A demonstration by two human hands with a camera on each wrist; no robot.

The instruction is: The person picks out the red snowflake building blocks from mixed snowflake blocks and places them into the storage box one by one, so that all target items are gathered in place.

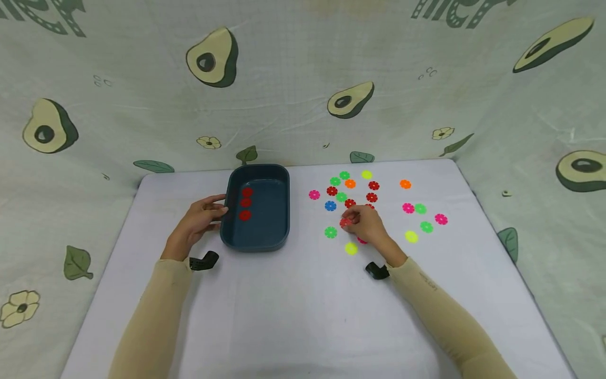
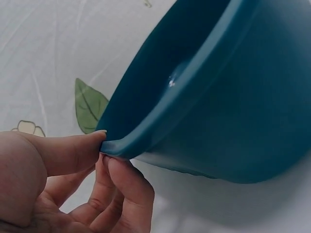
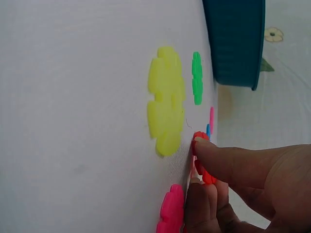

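A dark blue-green tray (image 1: 255, 243) stands left of the table's middle, with three red flower-shaped discs (image 1: 245, 202) inside on its left. My left hand (image 1: 196, 221) pinches the tray's left rim (image 2: 116, 145) between thumb and fingers. Over the scattered discs, my right hand (image 1: 366, 225) pinches a red flower-shaped disc (image 3: 203, 158) between thumb and fingers, close to the tabletop. In the right wrist view a yellow disc (image 3: 166, 102) and a pink disc (image 3: 171, 211) lie near those fingers. Part of a red disc (image 1: 370, 207) is hidden behind the right hand.
Several green, orange, red, pink and yellow discs lie about the right half of the white table (image 1: 284, 316), among them a blue disc (image 1: 330, 206) and an orange disc (image 1: 405, 184). Behind the table hangs an avocado-print cloth (image 1: 284, 105). Each wrist carries a black device (image 1: 204, 261).
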